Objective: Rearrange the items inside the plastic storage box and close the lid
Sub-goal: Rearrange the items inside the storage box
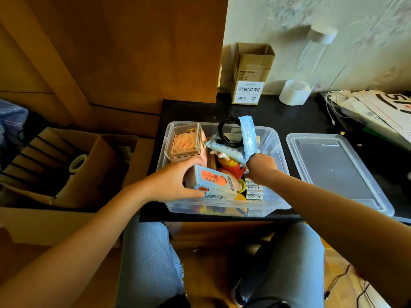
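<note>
A clear plastic storage box [275,141] stands open on a black tabletop, full of small items. My left hand [175,181] grips a light blue and orange carton [213,183] at the box's near left. My right hand [261,164] holds a pale blue packet [248,138] upright over the middle of the box. A second pale blue packet [226,150] lies under it. A clear case with a peach rose [185,141] sits at the far left. A black cable [226,130], a red and yellow toy [231,165] and white battery packs [253,188] lie inside. The clear lid [333,167] rests to the right.
A small cardboard box [251,74] and a white tape roll [294,92] stand at the back by the wall. Papers and white cables [378,110] lie at the far right. An open cardboard box [66,165] sits on the left. My knees in jeans are below the table edge.
</note>
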`<action>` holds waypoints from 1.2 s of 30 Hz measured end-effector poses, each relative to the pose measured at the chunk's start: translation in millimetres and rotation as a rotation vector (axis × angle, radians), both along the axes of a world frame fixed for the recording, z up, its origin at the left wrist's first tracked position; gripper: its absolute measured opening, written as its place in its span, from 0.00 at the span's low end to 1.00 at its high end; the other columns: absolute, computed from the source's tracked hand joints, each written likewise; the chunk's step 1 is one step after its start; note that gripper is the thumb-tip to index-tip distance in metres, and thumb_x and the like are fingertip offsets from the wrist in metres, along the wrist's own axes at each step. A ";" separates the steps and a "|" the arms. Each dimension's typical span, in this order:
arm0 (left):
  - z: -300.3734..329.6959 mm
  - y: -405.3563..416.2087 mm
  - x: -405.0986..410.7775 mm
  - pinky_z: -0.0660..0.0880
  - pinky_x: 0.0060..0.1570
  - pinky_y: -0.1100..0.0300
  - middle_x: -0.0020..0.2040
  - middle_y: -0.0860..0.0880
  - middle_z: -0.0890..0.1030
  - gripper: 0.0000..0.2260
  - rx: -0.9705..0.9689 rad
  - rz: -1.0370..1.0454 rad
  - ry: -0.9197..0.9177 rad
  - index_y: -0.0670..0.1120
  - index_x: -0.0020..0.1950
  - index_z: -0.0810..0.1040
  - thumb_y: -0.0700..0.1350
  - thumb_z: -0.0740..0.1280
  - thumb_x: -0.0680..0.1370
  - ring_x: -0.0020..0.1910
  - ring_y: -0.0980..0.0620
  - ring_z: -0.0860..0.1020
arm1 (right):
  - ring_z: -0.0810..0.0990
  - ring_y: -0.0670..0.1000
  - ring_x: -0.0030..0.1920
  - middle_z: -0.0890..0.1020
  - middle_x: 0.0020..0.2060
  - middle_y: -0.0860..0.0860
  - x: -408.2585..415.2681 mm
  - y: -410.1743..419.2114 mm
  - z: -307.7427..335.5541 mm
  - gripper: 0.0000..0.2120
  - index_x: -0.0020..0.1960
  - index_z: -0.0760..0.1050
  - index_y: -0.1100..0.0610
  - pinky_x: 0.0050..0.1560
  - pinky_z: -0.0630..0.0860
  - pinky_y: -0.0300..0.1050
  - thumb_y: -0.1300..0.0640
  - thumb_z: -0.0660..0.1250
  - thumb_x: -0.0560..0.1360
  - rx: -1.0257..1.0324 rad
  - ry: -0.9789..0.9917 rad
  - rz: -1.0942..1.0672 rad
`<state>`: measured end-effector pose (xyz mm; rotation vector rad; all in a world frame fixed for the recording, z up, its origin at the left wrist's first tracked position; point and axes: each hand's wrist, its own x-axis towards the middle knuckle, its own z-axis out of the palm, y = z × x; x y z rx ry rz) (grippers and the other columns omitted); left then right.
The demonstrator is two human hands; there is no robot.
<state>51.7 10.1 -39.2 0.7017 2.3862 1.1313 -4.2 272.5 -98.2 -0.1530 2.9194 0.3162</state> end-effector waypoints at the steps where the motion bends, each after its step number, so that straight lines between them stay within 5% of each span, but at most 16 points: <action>1: -1.0 2.8 0.3 0.76 0.58 0.59 0.61 0.57 0.73 0.25 0.012 0.001 -0.040 0.55 0.64 0.68 0.51 0.75 0.71 0.61 0.61 0.72 | 0.77 0.53 0.55 0.76 0.59 0.57 -0.1 0.2 0.2 0.27 0.69 0.65 0.61 0.39 0.71 0.39 0.49 0.66 0.76 -0.008 -0.007 -0.014; 13: 3.5 11.6 -11.3 0.73 0.58 0.67 0.62 0.54 0.73 0.26 -0.119 -0.149 -0.280 0.52 0.71 0.61 0.46 0.68 0.77 0.61 0.61 0.72 | 0.77 0.54 0.55 0.74 0.62 0.58 -2.4 0.7 2.2 0.28 0.72 0.61 0.59 0.38 0.71 0.38 0.59 0.67 0.75 -0.242 -0.069 -0.094; 19: 2.8 20.2 -8.7 0.73 0.55 0.69 0.62 0.56 0.72 0.27 0.069 -0.075 -0.313 0.57 0.70 0.63 0.40 0.70 0.75 0.60 0.63 0.73 | 0.77 0.54 0.55 0.74 0.62 0.57 0.0 2.6 1.3 0.26 0.71 0.62 0.57 0.39 0.73 0.39 0.58 0.66 0.76 -0.257 -0.097 -0.046; 26: -0.6 41.7 -10.5 0.60 0.69 0.52 0.70 0.55 0.59 0.27 -0.286 -0.192 -0.126 0.65 0.74 0.55 0.62 0.61 0.76 0.70 0.55 0.56 | 0.77 0.55 0.56 0.74 0.63 0.57 1.4 1.0 0.2 0.27 0.72 0.62 0.58 0.40 0.72 0.38 0.56 0.66 0.76 -0.304 -0.046 -0.092; 32: 12.9 52.7 -17.6 0.69 0.50 0.59 0.60 0.52 0.70 0.19 -0.438 -0.165 0.209 0.57 0.67 0.71 0.58 0.65 0.77 0.56 0.55 0.68 | 0.77 0.55 0.57 0.74 0.63 0.57 0.2 0.2 0.9 0.26 0.71 0.65 0.57 0.44 0.75 0.41 0.55 0.67 0.75 -0.317 -0.039 -0.069; 36: 21.5 64.6 -21.3 0.73 0.48 0.57 0.56 0.54 0.75 0.13 -0.328 -0.108 0.429 0.55 0.60 0.77 0.54 0.66 0.76 0.53 0.54 0.73 | 0.77 0.56 0.57 0.75 0.62 0.58 -0.4 -0.5 0.7 0.22 0.71 0.64 0.58 0.47 0.77 0.44 0.56 0.62 0.78 -0.315 -0.001 -0.043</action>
